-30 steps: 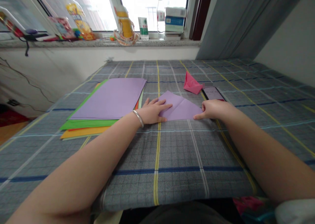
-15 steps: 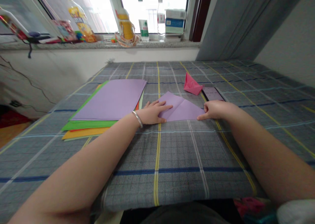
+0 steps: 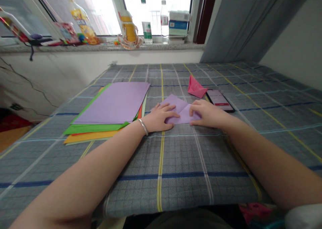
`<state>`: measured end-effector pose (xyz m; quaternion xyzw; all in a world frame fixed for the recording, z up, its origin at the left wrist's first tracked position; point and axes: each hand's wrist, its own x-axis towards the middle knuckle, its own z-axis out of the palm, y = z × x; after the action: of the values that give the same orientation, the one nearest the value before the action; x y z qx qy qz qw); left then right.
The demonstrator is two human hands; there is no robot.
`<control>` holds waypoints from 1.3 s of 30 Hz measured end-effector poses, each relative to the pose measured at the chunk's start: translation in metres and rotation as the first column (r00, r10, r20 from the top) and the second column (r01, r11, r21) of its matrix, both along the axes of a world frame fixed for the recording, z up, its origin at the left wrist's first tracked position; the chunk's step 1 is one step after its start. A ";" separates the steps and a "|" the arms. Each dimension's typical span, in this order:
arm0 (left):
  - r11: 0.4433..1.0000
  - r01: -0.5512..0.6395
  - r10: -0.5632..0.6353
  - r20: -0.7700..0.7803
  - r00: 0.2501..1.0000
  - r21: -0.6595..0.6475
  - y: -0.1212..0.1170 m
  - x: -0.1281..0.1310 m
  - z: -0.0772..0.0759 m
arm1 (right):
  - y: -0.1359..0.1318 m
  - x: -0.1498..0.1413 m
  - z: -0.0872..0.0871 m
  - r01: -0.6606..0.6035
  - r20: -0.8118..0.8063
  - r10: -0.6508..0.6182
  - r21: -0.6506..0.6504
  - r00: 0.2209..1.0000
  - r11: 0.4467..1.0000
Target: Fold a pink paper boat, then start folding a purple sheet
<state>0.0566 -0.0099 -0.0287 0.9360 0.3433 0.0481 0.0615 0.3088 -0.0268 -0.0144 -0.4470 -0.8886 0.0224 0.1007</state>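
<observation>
A folded sheet of purple paper [image 3: 184, 117] lies flat on the checked cloth, with a crease running across its middle. My left hand [image 3: 159, 117], a silver bangle at its wrist, rests on the paper's left part with fingers spread. At the right end, my right hand [image 3: 206, 113] has its curled fingers and thumb closed on the paper's edge; its palm hides that corner. Beyond the paper stands a pink folded-paper boat [image 3: 196, 88]. Just behind my right hand lies a phone [image 3: 221, 101] with its screen lit.
To the left is a stack of coloured paper [image 3: 113, 101], purple on top, with green and orange edges below. Bottles, a yellow cup [image 3: 130, 29] and boxes [image 3: 178, 24] line the windowsill [image 3: 100, 48]. A grey curtain [image 3: 236, 21] hangs at the right.
My right hand has moved left with the paper's right corner, and the paper now looks shorter on that side. More of the phone shows. My left hand stays nearly in place.
</observation>
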 end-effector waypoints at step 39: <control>0.830 0.104 -0.229 0.165 0.959 0.547 -0.005 0.017 -0.003 | -0.013 -0.029 -0.006 -0.079 -0.009 0.086 0.304 0.996 0.949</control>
<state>0.0737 -0.0145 -0.0322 0.9310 0.2239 0.2408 -0.1587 0.2800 -0.0398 -0.0201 -0.3884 -0.8982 -0.1049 0.1771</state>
